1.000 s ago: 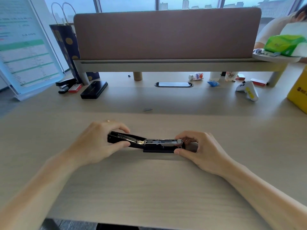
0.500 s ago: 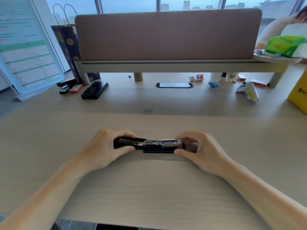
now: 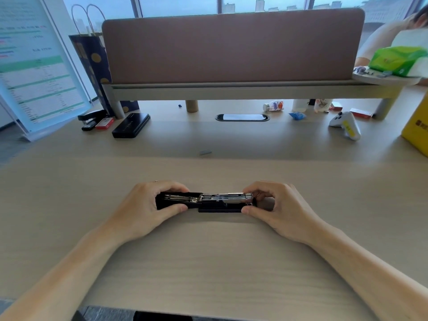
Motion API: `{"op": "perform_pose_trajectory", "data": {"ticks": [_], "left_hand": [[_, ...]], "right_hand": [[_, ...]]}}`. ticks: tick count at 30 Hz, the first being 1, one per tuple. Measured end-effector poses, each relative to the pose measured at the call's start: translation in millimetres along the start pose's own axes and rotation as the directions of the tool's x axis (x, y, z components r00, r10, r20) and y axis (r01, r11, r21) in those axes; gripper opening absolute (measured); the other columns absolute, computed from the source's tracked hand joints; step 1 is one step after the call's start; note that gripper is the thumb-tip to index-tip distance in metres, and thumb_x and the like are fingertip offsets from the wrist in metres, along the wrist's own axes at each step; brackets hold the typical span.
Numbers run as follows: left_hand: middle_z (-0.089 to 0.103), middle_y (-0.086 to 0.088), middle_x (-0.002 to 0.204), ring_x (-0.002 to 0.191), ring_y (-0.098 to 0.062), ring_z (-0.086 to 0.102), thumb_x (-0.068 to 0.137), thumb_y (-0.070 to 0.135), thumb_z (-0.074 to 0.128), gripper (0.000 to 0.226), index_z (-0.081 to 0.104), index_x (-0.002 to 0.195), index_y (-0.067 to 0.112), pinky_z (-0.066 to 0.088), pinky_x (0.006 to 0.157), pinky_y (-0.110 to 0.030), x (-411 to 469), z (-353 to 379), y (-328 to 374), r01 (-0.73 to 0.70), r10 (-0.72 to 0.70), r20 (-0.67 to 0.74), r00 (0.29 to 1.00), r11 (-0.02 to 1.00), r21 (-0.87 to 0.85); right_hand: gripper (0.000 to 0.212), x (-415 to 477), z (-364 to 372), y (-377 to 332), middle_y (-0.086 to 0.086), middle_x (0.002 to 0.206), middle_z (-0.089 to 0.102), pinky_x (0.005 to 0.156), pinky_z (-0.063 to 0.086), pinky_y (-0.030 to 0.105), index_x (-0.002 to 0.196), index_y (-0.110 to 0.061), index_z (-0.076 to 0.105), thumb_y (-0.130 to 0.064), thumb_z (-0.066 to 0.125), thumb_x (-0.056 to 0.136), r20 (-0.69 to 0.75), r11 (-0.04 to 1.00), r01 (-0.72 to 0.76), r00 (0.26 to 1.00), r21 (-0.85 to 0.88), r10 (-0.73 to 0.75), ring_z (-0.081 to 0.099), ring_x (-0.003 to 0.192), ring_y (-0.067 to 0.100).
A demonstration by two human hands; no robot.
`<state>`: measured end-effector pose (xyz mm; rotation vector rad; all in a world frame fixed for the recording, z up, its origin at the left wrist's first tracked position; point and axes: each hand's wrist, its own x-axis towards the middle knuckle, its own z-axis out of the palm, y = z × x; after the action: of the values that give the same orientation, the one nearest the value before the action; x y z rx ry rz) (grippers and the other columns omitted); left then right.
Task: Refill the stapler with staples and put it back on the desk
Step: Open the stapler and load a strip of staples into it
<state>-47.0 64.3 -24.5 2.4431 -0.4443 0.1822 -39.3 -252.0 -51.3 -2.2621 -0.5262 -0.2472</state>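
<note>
A black stapler (image 3: 208,201) lies flat and unfolded on the wooden desk (image 3: 208,262), its metal staple channel facing up. My left hand (image 3: 148,208) grips the folded-out top cover at the left end, thumb in front and fingers behind. My right hand (image 3: 275,208) pinches the right end of the channel and base. A small grey strip of staples (image 3: 205,153) rests on the desk farther back, apart from both hands.
Along the back left stand a second black stapler (image 3: 89,119), a red staple box (image 3: 104,123) and a black case (image 3: 131,125). A white controller (image 3: 345,125) and a yellow box (image 3: 416,128) are at the right. A partition (image 3: 231,47) spans the back; a person sits behind it.
My left hand has pressed the stapler's cover down from a raised angle to flat on the desk and slid slightly right. My right hand has held its place.
</note>
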Motion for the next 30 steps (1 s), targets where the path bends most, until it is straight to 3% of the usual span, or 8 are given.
{"op": "perform_pose_trajectory", "data": {"ticks": [4, 6, 11, 16, 21, 26, 28, 30], "left_hand": [[0.073, 0.029, 0.1, 0.097, 0.019, 0.063, 0.084, 0.05, 0.078, 0.023, 0.075, 0.105, 0.04, 0.041, 0.085, -0.004, 15.8, -10.8, 20.9, 0.019, -0.024, 0.033, 0.999, 0.993, 0.12], [0.074, 0.025, 0.103, 0.099, 0.012, 0.064, 0.09, 0.053, 0.07, 0.027, 0.077, 0.106, 0.033, 0.039, 0.086, -0.002, 36.0, -11.6, 34.1, 0.018, -0.016, -0.02, 1.0, 0.994, 0.111], [0.075, 0.002, 0.12, 0.114, -0.015, 0.067, 0.094, 0.034, 0.072, 0.028, 0.073, 0.117, 0.019, 0.044, 0.091, -0.025, 115.3, 11.5, 29.5, 0.066, -0.051, -0.077, 0.996, 0.977, 0.204], [0.065, -0.008, 0.14, 0.13, -0.03, 0.059, 0.092, 0.024, 0.072, 0.043, 0.063, 0.133, 0.016, 0.048, 0.106, -0.038, 163.0, 38.0, -0.9, 0.144, -0.151, -0.003, 0.989, 0.939, 0.311], [0.077, -0.009, 0.114, 0.114, -0.032, 0.066, 0.091, 0.011, 0.07, 0.022, 0.073, 0.113, 0.011, 0.052, 0.098, -0.038, 176.0, 48.8, -8.6, 0.105, -0.092, -0.057, 0.994, 0.941, 0.321], [0.08, -0.009, 0.104, 0.103, -0.03, 0.071, 0.09, 0.009, 0.069, 0.017, 0.076, 0.105, 0.012, 0.055, 0.092, -0.038, 169.0, 42.2, -4.0, 0.059, -0.028, -0.117, 0.993, 0.962, 0.267], [0.08, -0.006, 0.098, 0.093, -0.024, 0.073, 0.089, 0.007, 0.071, 0.015, 0.077, 0.102, 0.012, 0.057, 0.089, -0.034, 159.6, 35.4, 6.6, 0.001, 0.025, -0.13, 0.991, 0.98, 0.197], [0.08, -0.003, 0.094, 0.084, -0.015, 0.072, 0.089, 0.005, 0.073, 0.015, 0.078, 0.102, 0.011, 0.058, 0.086, -0.027, 143.7, 28.5, 22.5, -0.108, 0.126, -0.141, 0.982, 0.985, 0.133]], "right_hand": [[0.026, 2.8, -3.2, 1.3, -0.011, 0.097, 0.076, 0.084, 0.057, 0.024, 0.106, -0.036, 0.073, -0.04, 0.082, 0.082, 0.048, 0.996, -0.069, 0.997, 0.061, 0.066, 0.073, 0.086, 0.006], [0.027, 11.6, -9.2, 2.9, -0.013, 0.102, 0.076, 0.09, 0.058, 0.029, 0.107, -0.034, 0.074, -0.048, 0.073, 0.085, 0.05, 0.978, -0.133, 0.991, 0.16, 0.126, 0.075, 0.091, 0.003], [0.022, 48.1, -15.4, 12.5, -0.014, 0.097, 0.077, 0.091, 0.056, 0.033, 0.102, -0.029, 0.076, -0.043, 0.06, 0.1, -0.016, 0.972, -0.217, 0.976, 0.086, 0.219, 0.071, 0.095, 0.005], [0.012, 62.6, 6.1, 17.5, -0.013, 0.09, 0.075, 0.071, 0.045, 0.007, 0.1, -0.021, 0.078, -0.027, 0.067, 0.098, -0.059, 0.979, -0.2, 0.978, 0.035, 0.202, 0.065, 0.081, -0.005], [0.01, 63.8, 8.0, 19.4, -0.009, 0.087, 0.077, 0.067, 0.043, 0.002, 0.096, -0.019, 0.079, -0.024, 0.07, 0.097, -0.103, 0.978, -0.205, 0.973, 0.03, 0.207, 0.063, 0.075, -0.008], [0.01, 63.7, 6.0, 20.3, -0.01, 0.087, 0.076, 0.069, 0.045, 0.005, 0.097, -0.021, 0.079, -0.026, 0.069, 0.097, -0.08, 0.974, -0.219, 0.972, 0.05, 0.222, 0.064, 0.073, -0.009], [0.013, 66.1, 4.1, 20.2, -0.008, 0.09, 0.078, 0.073, 0.048, 0.011, 0.1, -0.022, 0.078, -0.03, 0.067, 0.098, -0.063, 0.965, -0.248, 0.965, 0.088, 0.253, 0.068, 0.08, 0.0], [0.018, 70.5, 1.0, 18.0, -0.006, 0.088, 0.08, 0.081, 0.056, 0.028, 0.098, -0.023, 0.077, -0.036, 0.064, 0.099, -0.059, 0.948, -0.279, 0.955, 0.156, 0.291, 0.073, 0.083, 0.012]]}}
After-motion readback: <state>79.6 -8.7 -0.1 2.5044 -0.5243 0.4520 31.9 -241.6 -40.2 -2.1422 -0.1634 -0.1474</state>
